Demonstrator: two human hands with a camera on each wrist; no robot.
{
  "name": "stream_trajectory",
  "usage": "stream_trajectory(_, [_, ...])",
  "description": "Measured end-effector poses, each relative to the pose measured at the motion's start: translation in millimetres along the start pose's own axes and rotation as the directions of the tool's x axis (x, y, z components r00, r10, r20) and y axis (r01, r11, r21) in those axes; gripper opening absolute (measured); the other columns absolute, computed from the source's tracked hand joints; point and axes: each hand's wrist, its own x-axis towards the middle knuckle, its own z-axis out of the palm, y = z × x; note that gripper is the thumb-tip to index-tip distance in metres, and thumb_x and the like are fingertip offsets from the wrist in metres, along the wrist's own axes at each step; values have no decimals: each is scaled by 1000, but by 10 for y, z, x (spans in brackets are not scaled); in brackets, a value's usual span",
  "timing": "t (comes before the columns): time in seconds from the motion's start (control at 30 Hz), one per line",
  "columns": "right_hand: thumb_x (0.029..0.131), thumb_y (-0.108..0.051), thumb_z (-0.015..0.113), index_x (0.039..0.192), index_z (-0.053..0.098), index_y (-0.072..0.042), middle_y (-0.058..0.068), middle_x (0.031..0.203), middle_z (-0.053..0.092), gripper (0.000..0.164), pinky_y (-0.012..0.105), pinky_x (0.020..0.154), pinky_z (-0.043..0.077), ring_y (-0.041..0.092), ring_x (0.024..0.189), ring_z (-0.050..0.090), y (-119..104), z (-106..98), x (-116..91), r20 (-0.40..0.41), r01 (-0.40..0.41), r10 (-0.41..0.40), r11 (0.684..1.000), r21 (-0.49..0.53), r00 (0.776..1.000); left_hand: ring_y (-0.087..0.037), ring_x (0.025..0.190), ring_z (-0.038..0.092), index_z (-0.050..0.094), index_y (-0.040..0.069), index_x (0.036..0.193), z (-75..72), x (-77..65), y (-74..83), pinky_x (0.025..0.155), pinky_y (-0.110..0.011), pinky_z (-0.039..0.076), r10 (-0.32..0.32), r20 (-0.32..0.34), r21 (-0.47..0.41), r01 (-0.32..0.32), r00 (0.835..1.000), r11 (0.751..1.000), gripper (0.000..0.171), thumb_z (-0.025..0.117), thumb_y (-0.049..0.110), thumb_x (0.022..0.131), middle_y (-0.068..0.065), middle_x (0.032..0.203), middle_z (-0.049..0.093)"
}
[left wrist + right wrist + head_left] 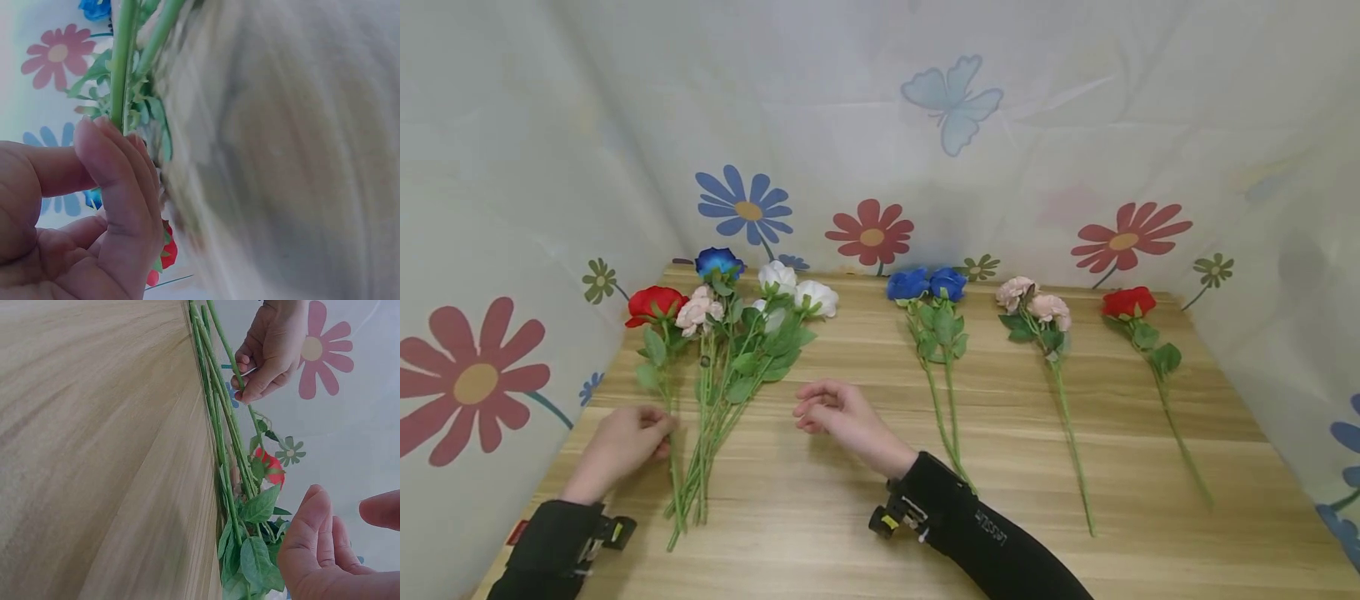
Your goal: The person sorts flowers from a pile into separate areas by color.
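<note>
My left hand (623,442) pinches the green stem of a red rose (655,305) between thumb and fingertips, at the left side of the bunch. In the left wrist view the stem (122,69) rises from the fingertips. Beside it lie a pale pink flower (700,310), a blue rose (718,261) and white roses (815,297), their stems crossing lower down. My right hand (852,423) hovers to the right of this bunch with fingers loosely bent. In the right wrist view its thumb and fingers stand apart with nothing between them, near green leaves (255,559).
On the wooden table (820,533), two blue roses (947,284) lie right of centre. Farther right are pale pink flowers (1049,311) and a single red rose (1129,302). A flower-printed cloth (820,125) hangs behind and at both sides.
</note>
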Motion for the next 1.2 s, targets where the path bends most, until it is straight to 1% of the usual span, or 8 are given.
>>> stream_trajectory(0.23, [93, -1, 52, 130, 54, 10, 27, 116, 66, 38, 28, 88, 59, 10, 90, 67, -11, -26, -20, 3, -6, 6, 1000, 5, 1000, -15, 68, 64, 64, -12, 110, -64, -74, 115, 64, -29, 43, 44, -69, 28, -42, 997, 999, 35, 51, 20, 103, -8, 74, 71])
stream_trajectory(0.43, [96, -2, 51, 132, 52, 11, 28, 118, 65, 38, 27, 91, 58, 10, 93, 67, -24, -66, -51, 9, -1, 1, 1000, 10, 1000, -14, 64, 60, 65, -10, 104, -95, -125, 210, 59, -27, 41, 88, -139, 54, -81, 986, 995, 32, 52, 19, 103, -9, 72, 69])
stream_trajectory(0.57, [98, -3, 51, 132, 52, 12, 29, 119, 64, 38, 27, 90, 58, 11, 94, 68, -32, -98, -74, 9, 5, -5, 1000, 15, 1000, -13, 62, 60, 64, -10, 104, -108, -137, 268, 56, -26, 41, 115, -188, 63, -105, 975, 992, 31, 53, 19, 103, -13, 77, 69])
stream_trajectory(0.7, [97, -4, 51, 133, 51, 12, 29, 120, 64, 39, 27, 90, 58, 13, 96, 69, -40, -139, -104, 3, 4, -4, 1000, 21, 1000, -12, 61, 64, 63, -13, 108, -111, -143, 318, 55, -25, 43, 174, -244, 84, -158, 954, 984, 30, 55, 16, 102, -21, 86, 71])
stream_trajectory(0.77, [97, -4, 51, 134, 50, 12, 29, 120, 64, 40, 28, 91, 58, 13, 96, 69, -46, -165, -117, 0, 4, -4, 1000, 23, 1000, -13, 60, 65, 63, -12, 109, -120, -152, 365, 54, -25, 43, 197, -255, 87, -180, 947, 980, 30, 55, 15, 102, -22, 89, 71])
stream_trajectory(0.83, [97, -5, 51, 135, 50, 12, 29, 121, 63, 41, 28, 92, 58, 12, 96, 68, -55, -196, -133, -1, 4, -4, 1000, 23, 1000, -13, 61, 66, 63, -12, 112, -133, -156, 424, 54, -24, 44, 212, -251, 78, -199, 944, 977, 31, 55, 17, 102, -23, 92, 71])
stream_trajectory(1.03, [98, -7, 50, 135, 50, 11, 32, 124, 62, 42, 32, 95, 57, 13, 98, 68, -46, -295, -194, -9, 1, -1, 1000, 16, 1000, -13, 67, 68, 62, -9, 117, -115, -126, 645, 57, -25, 51, 221, -195, -20, -229, 956, 973, 33, 54, 21, 104, -23, 100, 70])
stream_trajectory(1.2, [97, -6, 50, 136, 49, 11, 31, 124, 62, 43, 39, 99, 56, 18, 101, 69, -4, -392, -256, -33, -16, 16, 1000, 6, 999, -20, 74, 71, 62, -6, 117, -26, -37, 847, 63, -25, 54, 249, -139, -108, -265, 958, 958, 33, 54, 24, 105, -23, 103, 68])
